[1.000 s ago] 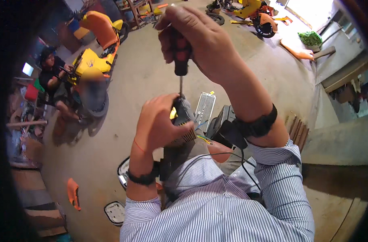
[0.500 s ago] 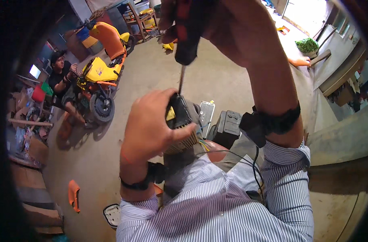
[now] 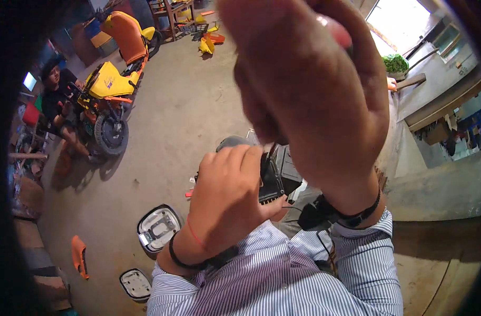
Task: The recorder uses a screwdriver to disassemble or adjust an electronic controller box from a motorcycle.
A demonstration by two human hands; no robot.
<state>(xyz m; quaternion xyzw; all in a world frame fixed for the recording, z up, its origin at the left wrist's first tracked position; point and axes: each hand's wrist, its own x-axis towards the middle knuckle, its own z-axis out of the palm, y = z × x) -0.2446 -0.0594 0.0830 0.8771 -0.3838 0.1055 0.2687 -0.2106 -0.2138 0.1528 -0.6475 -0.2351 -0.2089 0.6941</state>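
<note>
My left hand (image 3: 224, 187) is closed around a black box with finned edges (image 3: 271, 181), held over my lap. Its fingers lie over the left side and the thumb presses the near edge. Large and close to the camera, my right hand (image 3: 314, 89) is wrapped round a screwdriver (image 3: 339, 34). Only a red bit of its handle shows at the top of the fist. My right fist hides the screwdriver's lower handle and part of the box's far side, so where the tip sits cannot be made out.
To the left, a person (image 3: 64, 100) sits by a yellow and orange scooter (image 3: 114, 81). On the floor lie an orange panel (image 3: 79, 256), two white-lined shells with dark rims (image 3: 160, 227), and yellow and orange pieces (image 3: 206, 46). A dark case (image 3: 286, 167) stands beyond the box.
The view has shifted, and more of the floor shells now shows. My right fist looms larger and hides most of the screwdriver. The finned box has turned, still in my left hand.
</note>
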